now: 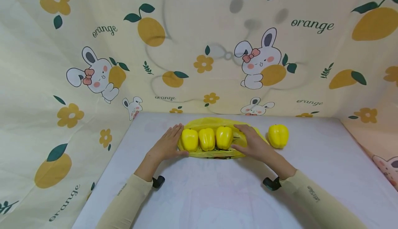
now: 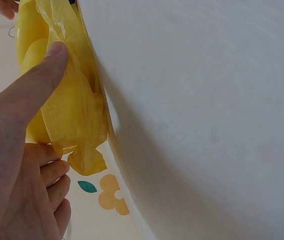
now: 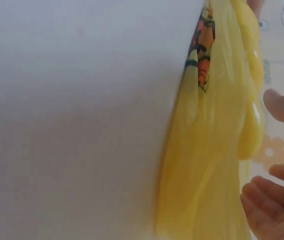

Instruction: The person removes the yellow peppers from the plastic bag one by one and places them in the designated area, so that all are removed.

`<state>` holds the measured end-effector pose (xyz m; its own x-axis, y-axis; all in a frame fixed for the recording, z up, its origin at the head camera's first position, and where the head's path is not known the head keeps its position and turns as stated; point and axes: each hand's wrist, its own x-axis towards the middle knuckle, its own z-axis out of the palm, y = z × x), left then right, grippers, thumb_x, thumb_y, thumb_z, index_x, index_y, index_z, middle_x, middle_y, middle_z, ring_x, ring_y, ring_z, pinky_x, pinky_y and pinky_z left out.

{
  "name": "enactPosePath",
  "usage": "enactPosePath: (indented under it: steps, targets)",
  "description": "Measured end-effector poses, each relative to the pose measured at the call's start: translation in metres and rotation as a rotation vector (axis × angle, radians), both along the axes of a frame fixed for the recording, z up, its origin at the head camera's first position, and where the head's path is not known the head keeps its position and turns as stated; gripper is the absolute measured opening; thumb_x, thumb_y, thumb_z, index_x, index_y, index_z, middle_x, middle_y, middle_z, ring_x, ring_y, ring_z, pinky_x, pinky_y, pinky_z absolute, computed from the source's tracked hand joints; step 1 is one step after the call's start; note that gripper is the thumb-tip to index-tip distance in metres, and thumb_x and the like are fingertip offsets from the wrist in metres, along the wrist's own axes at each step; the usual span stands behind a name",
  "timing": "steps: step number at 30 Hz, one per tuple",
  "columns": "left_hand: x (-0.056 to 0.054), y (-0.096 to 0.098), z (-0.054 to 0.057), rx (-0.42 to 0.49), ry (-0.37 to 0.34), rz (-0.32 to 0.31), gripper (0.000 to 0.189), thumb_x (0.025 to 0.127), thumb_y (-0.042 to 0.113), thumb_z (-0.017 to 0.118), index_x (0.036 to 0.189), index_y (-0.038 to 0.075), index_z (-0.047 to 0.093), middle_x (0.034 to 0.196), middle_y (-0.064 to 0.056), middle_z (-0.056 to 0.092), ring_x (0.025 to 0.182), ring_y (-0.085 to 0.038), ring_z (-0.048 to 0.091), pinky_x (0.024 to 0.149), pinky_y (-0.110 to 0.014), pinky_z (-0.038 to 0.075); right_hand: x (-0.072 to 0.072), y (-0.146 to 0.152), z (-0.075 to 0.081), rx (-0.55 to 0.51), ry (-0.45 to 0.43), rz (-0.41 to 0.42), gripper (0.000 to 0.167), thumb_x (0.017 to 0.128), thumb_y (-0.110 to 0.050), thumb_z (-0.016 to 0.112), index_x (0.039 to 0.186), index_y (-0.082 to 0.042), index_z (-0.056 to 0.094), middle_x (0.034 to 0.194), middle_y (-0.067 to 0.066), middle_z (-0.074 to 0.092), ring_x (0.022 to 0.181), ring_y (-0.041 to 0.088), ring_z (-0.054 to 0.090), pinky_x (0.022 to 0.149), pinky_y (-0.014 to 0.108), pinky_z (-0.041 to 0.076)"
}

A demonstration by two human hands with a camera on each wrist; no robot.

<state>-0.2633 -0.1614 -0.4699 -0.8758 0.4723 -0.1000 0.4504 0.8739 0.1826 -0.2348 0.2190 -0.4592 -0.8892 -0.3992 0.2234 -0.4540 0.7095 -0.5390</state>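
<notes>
Three yellow bell peppers stand in a row on a spread yellow plastic bag (image 1: 192,154): a left one (image 1: 189,140), a middle one (image 1: 207,139) and a right one (image 1: 224,137). My left hand (image 1: 168,144) is at the row's left end, its fingers extended along the left pepper. In the left wrist view its thumb (image 2: 51,65) lies against the bag's front side. Over the bag's right part my right hand (image 1: 253,144) is spread, thumb and fingertips close to the right pepper. The right wrist view shows its fingers (image 3: 267,202) apart, with nothing between them and the thumb.
A fourth yellow bell pepper (image 1: 278,136) stands on the white table (image 1: 214,194), right of the bag and beyond my right hand. Behind the table hangs a printed cloth (image 1: 186,56) with rabbits and oranges. Dark wrist straps (image 1: 272,183) sit at the sleeve ends.
</notes>
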Motion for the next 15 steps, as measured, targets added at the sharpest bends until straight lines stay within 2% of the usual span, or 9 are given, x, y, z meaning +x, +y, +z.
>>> enactPosePath:
  steps: [15]
  targets:
    - [0.000, 0.000, -0.001, -0.006, -0.010, 0.006, 0.121, 0.092, 0.064, 0.077, 0.172, 0.003, 0.010, 0.181, -0.013, 0.007, 0.167, -0.029, 0.007, 0.136, -0.044, 0.003, -0.002, -0.020, -0.005, 0.036, -0.021, -0.059, 0.089, 0.092, -0.034, 0.088, 0.159, 0.003, 0.044, 0.155, 0.027, 0.052, 0.142, 0.047, 0.049, 0.119, 0.064, 0.044]
